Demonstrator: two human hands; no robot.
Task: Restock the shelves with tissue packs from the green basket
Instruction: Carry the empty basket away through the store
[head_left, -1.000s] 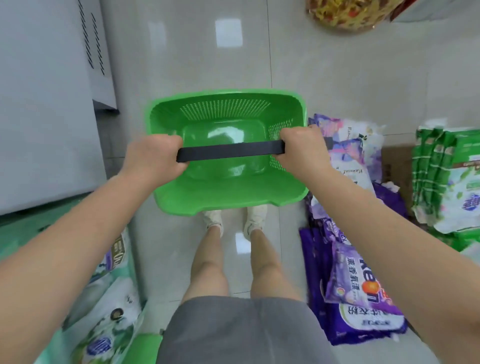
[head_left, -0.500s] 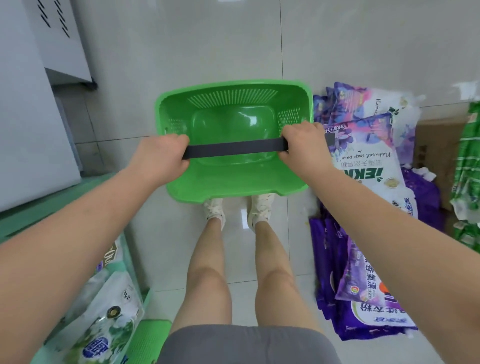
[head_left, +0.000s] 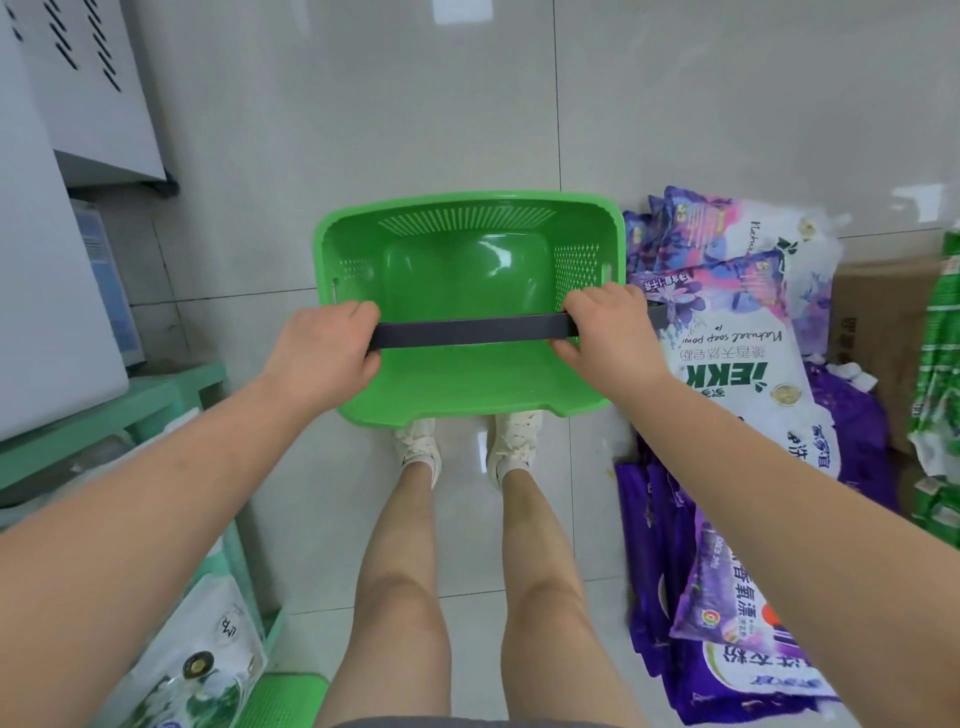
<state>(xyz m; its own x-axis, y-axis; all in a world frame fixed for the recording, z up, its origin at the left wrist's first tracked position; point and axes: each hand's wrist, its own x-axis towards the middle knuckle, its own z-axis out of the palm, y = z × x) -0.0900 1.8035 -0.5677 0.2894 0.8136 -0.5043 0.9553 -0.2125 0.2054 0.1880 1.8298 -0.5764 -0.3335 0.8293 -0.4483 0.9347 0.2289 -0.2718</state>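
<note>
Left hand (head_left: 322, 353) and right hand (head_left: 605, 338) curled round green basket (head_left: 467, 384)'s black handle (head_left: 470, 330), fingertips hidden.

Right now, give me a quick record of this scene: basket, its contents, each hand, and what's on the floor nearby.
basket: green basket, held above the floor
contents: nothing visible inside
handle: dark strap across the top
left hand: grips the strap's left end
right hand: grips the strap's right end
floor right: purple and white bags
</note>
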